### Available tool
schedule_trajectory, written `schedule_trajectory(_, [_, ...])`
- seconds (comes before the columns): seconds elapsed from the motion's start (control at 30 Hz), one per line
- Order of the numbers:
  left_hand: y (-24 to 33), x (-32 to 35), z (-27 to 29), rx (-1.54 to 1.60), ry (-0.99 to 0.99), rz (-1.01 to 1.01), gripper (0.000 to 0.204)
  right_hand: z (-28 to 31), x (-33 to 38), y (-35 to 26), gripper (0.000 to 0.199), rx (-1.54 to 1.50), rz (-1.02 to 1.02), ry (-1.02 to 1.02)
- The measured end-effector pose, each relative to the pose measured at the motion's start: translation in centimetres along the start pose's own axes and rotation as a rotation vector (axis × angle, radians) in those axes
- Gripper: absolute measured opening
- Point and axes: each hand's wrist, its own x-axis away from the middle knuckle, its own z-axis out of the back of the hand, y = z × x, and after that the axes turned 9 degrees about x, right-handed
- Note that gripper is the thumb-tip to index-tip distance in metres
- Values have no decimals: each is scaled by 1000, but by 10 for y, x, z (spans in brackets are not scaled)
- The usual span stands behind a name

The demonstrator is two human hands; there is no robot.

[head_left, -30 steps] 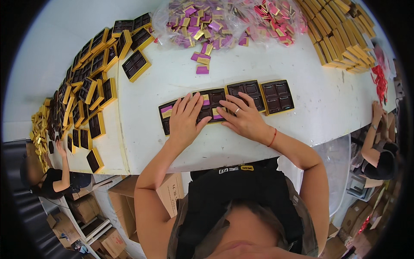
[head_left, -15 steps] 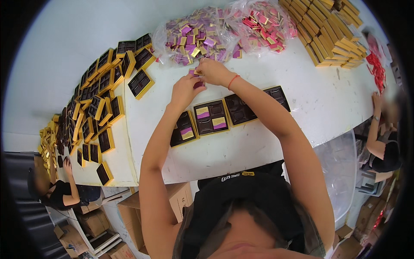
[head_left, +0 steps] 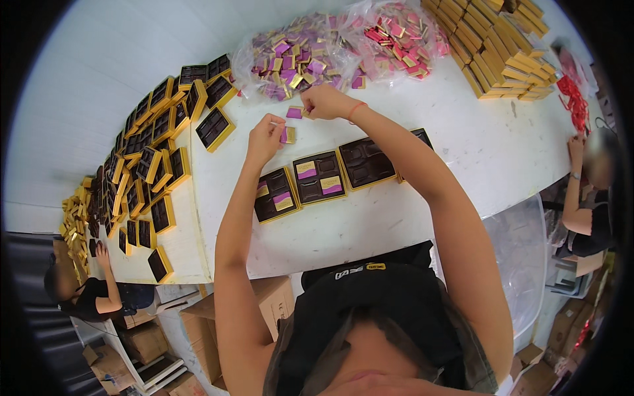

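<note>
My left hand [head_left: 266, 138] is closed in a pinch on a small purple-and-gold wrapped square [head_left: 288, 135], just above the tabletop. My right hand [head_left: 327, 103] is closed near the bag, its fingertips on another wrapped square [head_left: 306, 114] that shows only as a gold edge. A purple square [head_left: 294, 113] lies beside those fingertips. Nearer to me stands a row of dark-tray gold boxes. The left box [head_left: 267, 208] and the second box [head_left: 310, 192] each have two purple-and-gold squares in them. The third box [head_left: 365, 160] shows bare compartments. My right forearm partly covers the box at the right end [head_left: 421, 136].
Clear bags of purple squares [head_left: 290, 59] and pink-red squares [head_left: 399, 43] lie at the back. Gold boxes [head_left: 508, 63] are stacked at the far right, dark-tray boxes [head_left: 155, 135] piled at left. Co-workers [head_left: 92, 290] [head_left: 584, 204] stand at both sides.
My hands have moved apart. The left has drawn left and nearer to me with a square in its fingers; the right stays near the bag. The purple square between them now shows.
</note>
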Motion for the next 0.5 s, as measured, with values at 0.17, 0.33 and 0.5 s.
schedule_trajectory(0.17, [32,10,-8,302,-74,110,20,35,87,-8,25,-735,-129,-35])
schedule_trajectory(0.33, [66,30,-53,513,-245,124,24,19,173,9,33,-802,-59,137])
schedule_trajectory(0.5, [81,44,-81,491,-298,136,31,2,227,-14,22,-661,-208,400])
